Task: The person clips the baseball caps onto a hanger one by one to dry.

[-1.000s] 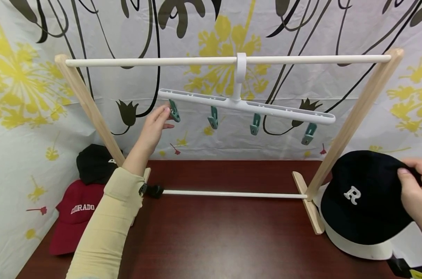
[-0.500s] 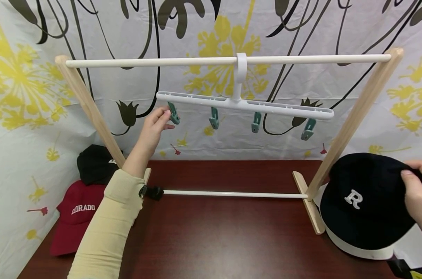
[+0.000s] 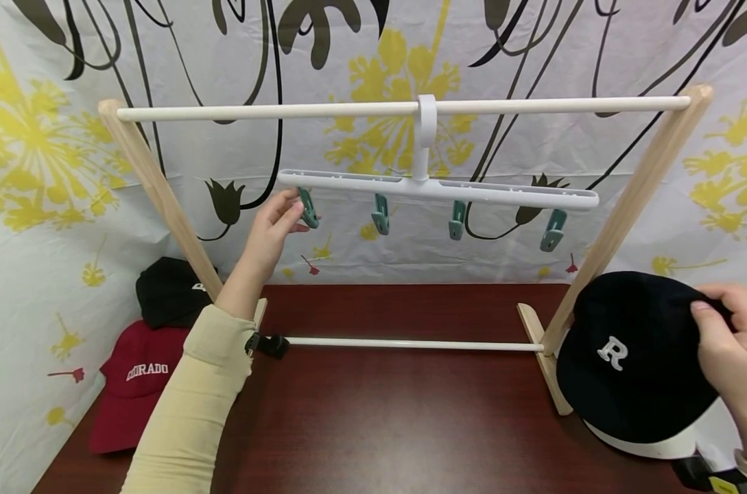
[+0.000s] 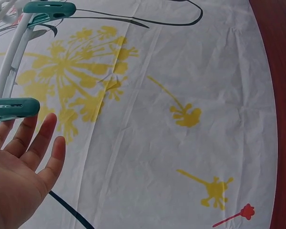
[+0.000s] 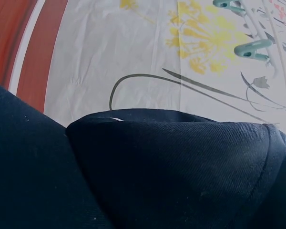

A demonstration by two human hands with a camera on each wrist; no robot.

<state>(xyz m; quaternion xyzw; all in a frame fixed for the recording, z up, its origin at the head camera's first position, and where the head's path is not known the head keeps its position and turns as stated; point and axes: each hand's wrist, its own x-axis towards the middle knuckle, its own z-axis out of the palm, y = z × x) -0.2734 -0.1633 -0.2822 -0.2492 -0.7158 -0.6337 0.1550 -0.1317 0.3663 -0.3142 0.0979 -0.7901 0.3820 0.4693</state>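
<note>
In the head view, a white hanger [image 3: 420,189] hangs by its hook from the rack's top rod, with several green clips along its underside. My left hand [image 3: 271,226] is at the leftmost clip [image 3: 308,208], pinching its side between thumb and index finger; in the left wrist view the other fingers of my left hand [image 4: 24,176] are spread loosely below that clip [image 4: 16,108]. My right hand [image 3: 734,333] grips the edge of a dark cap [image 3: 638,357] with a white R. The dark cap [image 5: 171,162] fills the lower right wrist view, hiding most of that hand.
A wooden rack [image 3: 632,206] with a white top rod [image 3: 256,110] and lower bar [image 3: 416,344] stands on the dark red table [image 3: 398,418]. A maroon cap [image 3: 141,384] and a black cap [image 3: 169,291] lie left. A white cap [image 3: 651,446] is beneath the dark cap at right.
The hanger's left end and my left hand have dropped slightly, and the hanger has levelled a little. The dark cap in my right hand has shifted slightly left.
</note>
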